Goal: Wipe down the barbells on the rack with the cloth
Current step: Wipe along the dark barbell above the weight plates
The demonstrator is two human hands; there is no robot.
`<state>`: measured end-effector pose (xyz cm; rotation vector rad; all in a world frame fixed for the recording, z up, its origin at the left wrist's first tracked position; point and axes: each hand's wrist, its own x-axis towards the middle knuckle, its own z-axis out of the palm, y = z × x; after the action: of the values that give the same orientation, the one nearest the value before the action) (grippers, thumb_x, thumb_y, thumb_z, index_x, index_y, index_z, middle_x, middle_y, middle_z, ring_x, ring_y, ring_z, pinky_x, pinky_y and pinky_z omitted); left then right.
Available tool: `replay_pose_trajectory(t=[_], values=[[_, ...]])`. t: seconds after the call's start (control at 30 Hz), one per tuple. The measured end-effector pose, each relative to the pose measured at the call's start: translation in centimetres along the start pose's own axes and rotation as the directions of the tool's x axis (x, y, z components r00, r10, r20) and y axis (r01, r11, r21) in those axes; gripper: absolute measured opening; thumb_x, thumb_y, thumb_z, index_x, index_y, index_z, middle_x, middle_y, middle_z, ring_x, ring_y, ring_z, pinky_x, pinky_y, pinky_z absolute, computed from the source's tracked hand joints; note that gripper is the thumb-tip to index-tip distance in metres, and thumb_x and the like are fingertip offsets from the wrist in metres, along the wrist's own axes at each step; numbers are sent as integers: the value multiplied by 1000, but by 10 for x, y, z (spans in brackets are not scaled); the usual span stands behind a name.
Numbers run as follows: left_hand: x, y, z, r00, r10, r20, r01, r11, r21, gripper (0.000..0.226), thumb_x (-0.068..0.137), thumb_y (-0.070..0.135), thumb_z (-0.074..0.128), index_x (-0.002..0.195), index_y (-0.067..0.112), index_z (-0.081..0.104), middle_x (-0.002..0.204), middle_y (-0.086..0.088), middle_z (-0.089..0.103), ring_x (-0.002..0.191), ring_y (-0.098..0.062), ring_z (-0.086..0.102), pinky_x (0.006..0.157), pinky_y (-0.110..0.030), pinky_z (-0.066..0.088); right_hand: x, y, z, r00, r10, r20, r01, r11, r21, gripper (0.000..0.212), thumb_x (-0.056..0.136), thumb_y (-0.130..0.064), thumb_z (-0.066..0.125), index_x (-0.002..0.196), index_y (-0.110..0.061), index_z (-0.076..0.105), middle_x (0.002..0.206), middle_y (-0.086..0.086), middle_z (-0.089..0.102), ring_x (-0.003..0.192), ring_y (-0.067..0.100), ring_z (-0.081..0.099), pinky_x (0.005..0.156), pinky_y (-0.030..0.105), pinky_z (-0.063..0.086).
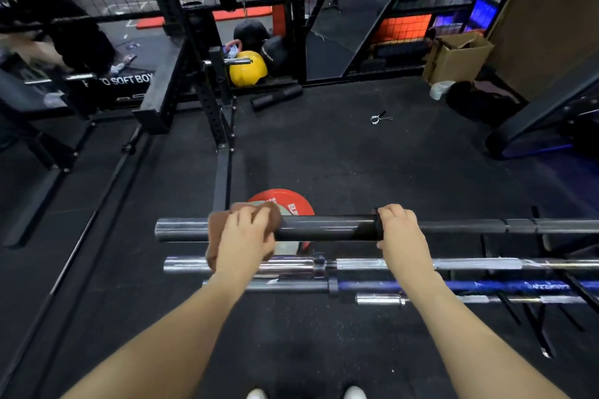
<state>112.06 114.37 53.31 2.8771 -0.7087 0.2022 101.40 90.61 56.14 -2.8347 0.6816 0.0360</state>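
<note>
left hand: lying over the brown cloth, fingers curling over it and pressing it onto the sleeve of the top dark grey steel barbell, centre-left of the frame, lower half
brown cloth: draping over the sleeve under the left hand, hanging down on the near side toward the next bar
right hand: gripping the top dark grey steel barbell just right of its collar, fingers wrapping over the far side, holding the bar only
top dark grey steel barbell: lying level across the lower middle of the frame, sleeve end pointing to frame left, shaft running off the right edge
shiny chrome barbell: lying just below the top bar, parallel, partly hidden behind both wrists
blue-shaft barbell: sitting one step lower, lettering on it too blurred to read
short chrome bar end: poking out lowest, lower right
black metal rack: carrying the bars at lower right, thin prongs slanting down
red weight plate: lying on the black rubber floor behind the top bar, partly covered by the cloth and hand
yellow ball: sitting by the black rack upright, upper middle
spring collar clip: lying alone on the floor, right of centre
cardboard box: standing at upper right against the wall
white shoe tips: showing at the bottom edge
</note>
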Motion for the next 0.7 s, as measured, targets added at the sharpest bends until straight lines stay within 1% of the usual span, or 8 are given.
replay_pose_trajectory(t=[0.07, 0.13, 0.2, 0.27, 0.3, 0.4, 0.53, 0.7], values=[[-1, -8, -6, 993, -119, -18, 120, 993, 22, 42, 81, 25, 66, 121, 12, 57, 110, -12, 58, 98, -29, 53, 91, -38, 44, -2, -13, 0, 999, 43, -5, -43, 997, -56, 43, 85, 6, 56, 124, -11, 45, 128, 1, 42, 115, 19, 38, 65, 23, 37], [1, 13, -4, 996, -65, -52, 68, 996, 51, 43, 63, 25, 78, 101, 9, 65, 91, -12, 62, 80, -29, 57, 76, -37, 48, -5, -29, 1, 999, 47, -20, -48, 995, -85, 43, 87, 7, 49, 125, -11, 44, 130, 2, 39, 119, 20, 36, 64, 23, 36], [4, 41, 4, 999, 28, -41, -27, 999, 17, 47, 48, 25, 81, 90, 11, 67, 82, -10, 63, 72, -30, 59, 70, -37, 52, -9, -48, 7, 999, -17, -28, 15, 997, -72, 45, 89, 3, 45, 132, -11, 40, 135, 2, 36, 124, 20, 34, 74, 25, 43], [5, 52, 9, 994, 106, -5, -106, 993, -61, 50, 48, 24, 80, 95, 13, 67, 86, -9, 64, 78, -30, 61, 77, -40, 55, -12, -70, 14, 997, -79, 1, 79, 996, -43, 49, 90, 2, 43, 137, -12, 36, 138, 3, 34, 127, 20, 32, 86, 26, 45], [5, 49, 8, 989, 148, 7, -147, 987, -63, 51, 49, 25, 80, 97, 14, 67, 87, -8, 63, 80, -29, 62, 79, -41, 55, -13, -82, 17, 995, -99, 20, 100, 995, -31, 51, 90, 3, 43, 138, -12, 34, 138, 2, 34, 127, 20, 32, 88, 26, 45], [1, 11, 9, 976, 218, -23, -218, 975, -32, 50, 51, 25, 78, 99, 15, 66, 88, -8, 63, 80, -28, 61, 81, -41, 54, -9, -116, 23, 990, -138, 43, 137, 990, 10, 56, 89, 6, 44, 141, -12, 32, 137, 2, 35, 126, 20, 32, 86, 27, 45], [-3, -45, 6, 976, 204, -70, -204, 979, 9, 43, 54, 21, 74, 96, 12, 67, 84, -9, 61, 75, -29, 60, 72, -36, 54, -7, -158, 34, 981, -188, 49, 187, 982, 19, 56, 89, 7, 43, 141, -11, 32, 137, 2, 36, 124, 21, 33, 83, 28, 46], [-6, -100, -3, 979, 183, -89, -180, 983, 46, 45, 57, 20, 77, 99, 8, 66, 87, -13, 62, 79, -30, 60, 76, -39, 54, -7, -193, 46, 970, -233, 63, 234, 972, -20, 49, 87, 9, 46, 132, -9, 42, 135, 4, 40, 123, 22, 36, 83, 26, 44]])
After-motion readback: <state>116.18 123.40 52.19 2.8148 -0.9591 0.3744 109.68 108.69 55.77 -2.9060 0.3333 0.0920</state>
